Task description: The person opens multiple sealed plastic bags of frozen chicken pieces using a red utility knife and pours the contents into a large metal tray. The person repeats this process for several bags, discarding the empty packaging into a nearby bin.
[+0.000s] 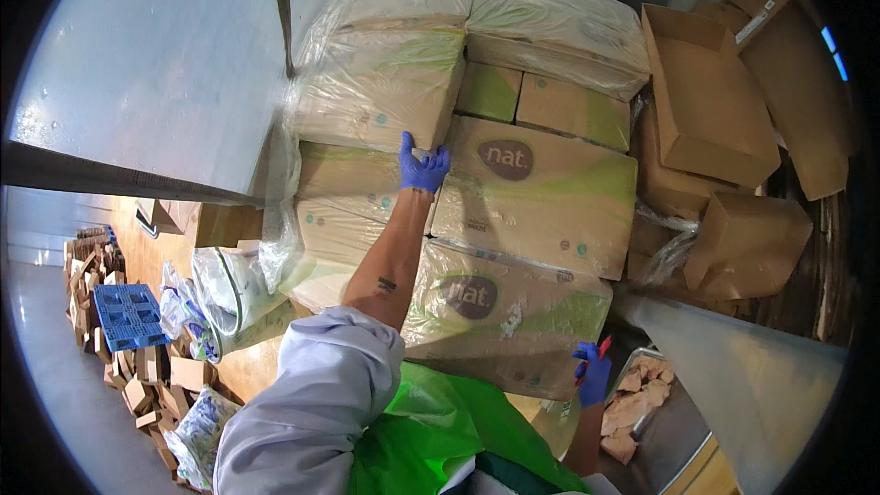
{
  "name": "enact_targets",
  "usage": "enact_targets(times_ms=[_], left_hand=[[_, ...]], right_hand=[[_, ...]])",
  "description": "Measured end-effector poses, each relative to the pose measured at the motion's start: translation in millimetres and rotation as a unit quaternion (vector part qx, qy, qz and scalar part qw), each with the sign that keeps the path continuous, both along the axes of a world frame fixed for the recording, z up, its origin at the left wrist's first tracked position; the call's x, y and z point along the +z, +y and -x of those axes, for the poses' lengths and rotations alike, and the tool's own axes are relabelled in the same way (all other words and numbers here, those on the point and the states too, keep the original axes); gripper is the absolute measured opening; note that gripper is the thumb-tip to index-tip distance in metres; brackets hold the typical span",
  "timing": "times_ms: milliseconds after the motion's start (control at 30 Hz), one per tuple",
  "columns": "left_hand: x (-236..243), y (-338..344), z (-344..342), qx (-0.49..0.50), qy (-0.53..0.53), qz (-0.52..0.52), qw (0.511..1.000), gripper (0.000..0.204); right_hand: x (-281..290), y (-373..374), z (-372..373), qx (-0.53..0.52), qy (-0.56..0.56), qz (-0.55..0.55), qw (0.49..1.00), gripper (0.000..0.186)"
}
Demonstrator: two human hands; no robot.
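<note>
At twelve o'clock from the person, a stack of cartons (pixel 513 211) wrapped in clear film (pixel 403 0) fills the middle of the view, brown with green swirls and dark oval marks. On it, the left hand (pixel 423 168), in a blue glove, reaches up with the arm stretched out and grips the lower corner of the top left carton (pixel 380 82), fingers curled over its edge where the film has been pulled open. Lower, at five o'clock, the right hand (pixel 592 374), also gloved in blue, is closed around a small red tool (pixel 603 346), touching the bottom carton (pixel 495 321) near its right corner. Just beside that hand, at five o'clock, a metal tray (pixel 683 431) holds pale pieces of raw meat (pixel 632 408). Opened empty boxes (pixel 733 110) lie heaped at two o'clock, right of the stack. At eight o'clock, well apart on the floor, sit a blue pallet (pixel 128 314), scraps of cardboard (pixel 147 394) and bundles of crumpled film (pixel 229 298). A green apron (pixel 431 440) and a pale sleeve (pixel 312 403) show at six o'clock. A grey wall panel (pixel 156 64) stands at ten o'clock.
</note>
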State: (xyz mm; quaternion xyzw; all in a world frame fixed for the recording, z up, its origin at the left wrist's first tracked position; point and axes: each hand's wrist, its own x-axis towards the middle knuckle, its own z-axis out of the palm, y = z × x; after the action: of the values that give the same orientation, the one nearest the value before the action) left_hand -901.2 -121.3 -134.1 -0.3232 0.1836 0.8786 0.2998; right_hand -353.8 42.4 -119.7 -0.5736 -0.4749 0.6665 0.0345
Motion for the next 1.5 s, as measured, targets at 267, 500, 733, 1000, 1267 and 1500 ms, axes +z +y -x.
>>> enact_targets(times_ms=[267,500,733,1000,1267,1500], left_hand=[[12.8,20.7,9.6,-0.007,0.034,0.077,0.996,0.048],[7.6,-12.3,-6.7,-0.046,0.074,0.06,0.994,0.041],[33.5,-94.0,-95.1,-0.1,0.081,0.115,0.985,0.049],[76.2,-250.5,-241.0,-0.199,0.071,0.329,0.921,0.064],[99.4,-251.4,-412.2,-0.388,0.101,0.192,0.896,0.05],[96.6,-281.5,-438.0,-0.651,0.375,0.254,0.609,0.051]], right_hand=[[11.3,10.2,32.2,0.078,0.043,0.019,0.996,0.024],[20.6,6.2,-2.0,0.007,0.022,0.017,1.0,0.024],[13.7,-35.3,-50.0,-0.049,0.028,-0.037,0.998,0.026],[9.3,-115.1,-5.4,0.161,0.052,-0.012,0.986,0.037],[9.5,-168.7,73.8,0.111,0.14,0.034,0.983,0.059],[21.1,-145.4,62.3,0.101,0.113,-0.057,0.987,0.052]])
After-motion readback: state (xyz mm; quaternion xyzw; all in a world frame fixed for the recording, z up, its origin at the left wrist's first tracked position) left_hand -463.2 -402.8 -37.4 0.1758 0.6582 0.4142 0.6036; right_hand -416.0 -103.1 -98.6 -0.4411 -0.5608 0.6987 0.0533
